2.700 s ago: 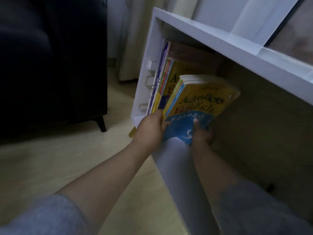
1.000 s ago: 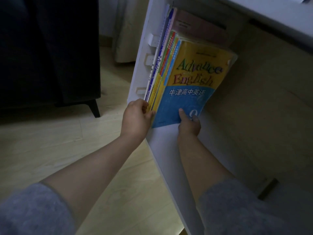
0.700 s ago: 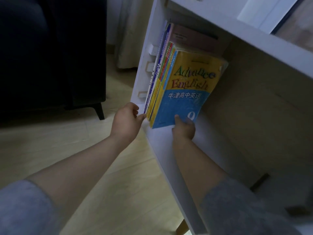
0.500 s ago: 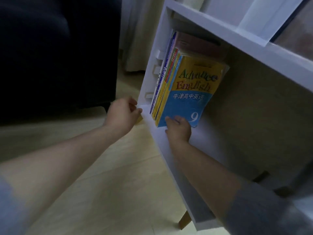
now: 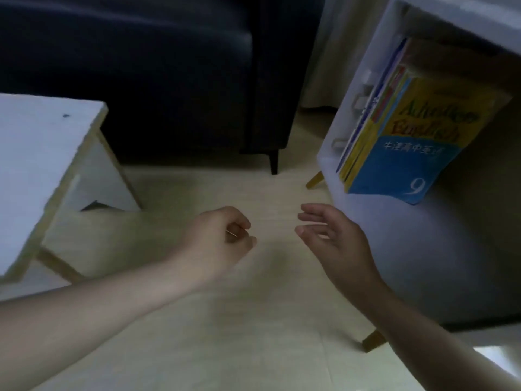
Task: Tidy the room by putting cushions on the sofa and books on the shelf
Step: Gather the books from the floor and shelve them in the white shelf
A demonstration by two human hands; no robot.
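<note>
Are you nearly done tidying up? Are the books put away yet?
The books look done: they stand in the shelf, leaning on its left wall. Nothing is in hand: the left hand is curled and empty, and the right hand is open over the floor. Cushions may be left. Only part of the sofa shows and no cushion is in sight, so I cannot tell.
</note>
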